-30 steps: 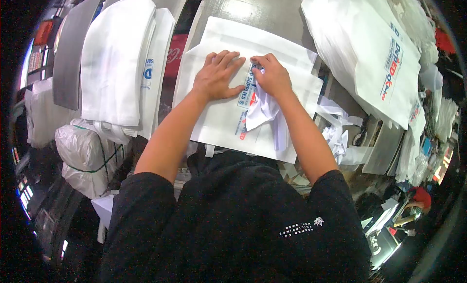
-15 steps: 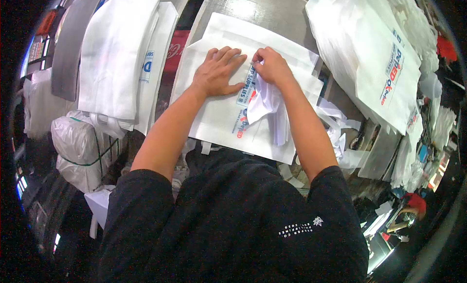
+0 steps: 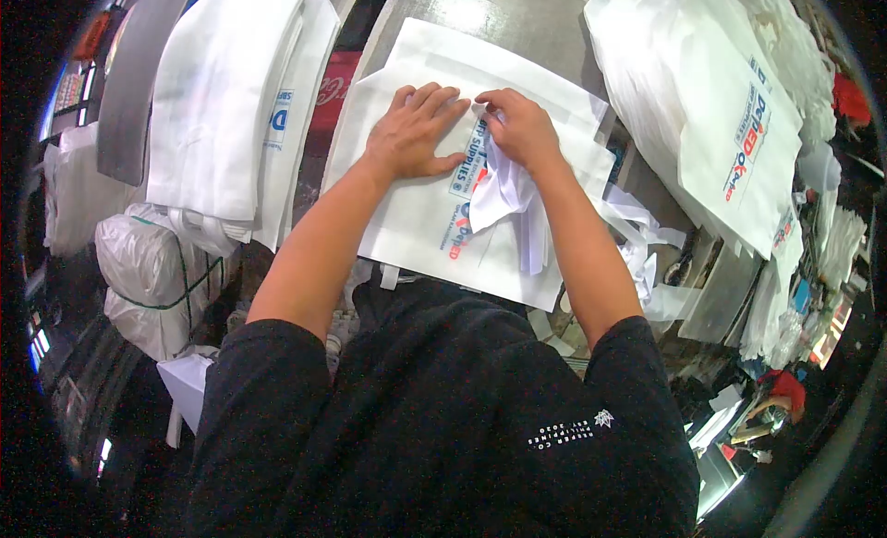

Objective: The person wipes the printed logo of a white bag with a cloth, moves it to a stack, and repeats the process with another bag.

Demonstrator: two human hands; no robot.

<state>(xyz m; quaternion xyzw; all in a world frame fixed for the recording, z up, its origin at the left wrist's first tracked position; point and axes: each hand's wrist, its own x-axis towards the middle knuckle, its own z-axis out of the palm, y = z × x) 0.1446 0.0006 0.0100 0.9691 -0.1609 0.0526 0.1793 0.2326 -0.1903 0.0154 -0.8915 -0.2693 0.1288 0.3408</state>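
Right hand (image 3: 522, 127) shifted slightly, clutching white fabric (image 3: 504, 194); left hand (image 3: 411, 136) flat on "SUPPLIES" bag (image 3: 416, 228).

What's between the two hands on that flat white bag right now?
Head view: blue printed lettering on the white bag fills the narrow gap between the left hand, lying flat, and the right hand, which bunches strap fabric.

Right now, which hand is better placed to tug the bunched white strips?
Right, probably: the right hand grips the bunched white strips, while the left hand lies flat, pinning the printed bag.
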